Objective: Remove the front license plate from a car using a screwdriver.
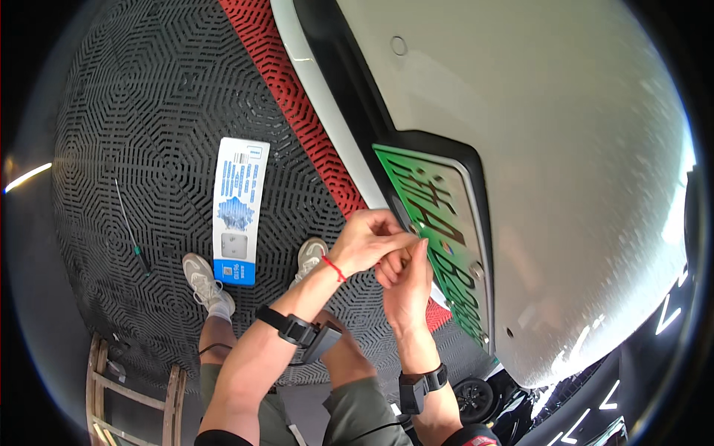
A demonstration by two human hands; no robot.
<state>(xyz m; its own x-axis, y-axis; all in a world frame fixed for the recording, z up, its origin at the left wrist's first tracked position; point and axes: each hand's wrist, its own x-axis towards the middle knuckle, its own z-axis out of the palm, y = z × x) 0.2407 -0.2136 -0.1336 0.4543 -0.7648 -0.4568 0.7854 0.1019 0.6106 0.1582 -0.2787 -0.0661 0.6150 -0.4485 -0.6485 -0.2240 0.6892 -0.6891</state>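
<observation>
A green-and-white licence plate [451, 195] sits in the dark recess on the back of a pale car [565, 186]. A round fastener [477, 270] shows on the plate's face. At the plate's near edge, my left hand [370, 239] is closed in a pinch, its fingertips close to a small fastener on that edge. My right hand [409, 291] meets it there, fingers bent and thumb pressed against them. Whatever lies between the fingertips is too small and covered to make out.
A white-and-blue flat package [239, 201] lies on the black grid floor [156, 97] by my shoes. Left of it lies a long thin screwdriver [137, 251]. A wooden ladder [134, 392] is at the lower left. Red floor tiles [297, 97] run along the car.
</observation>
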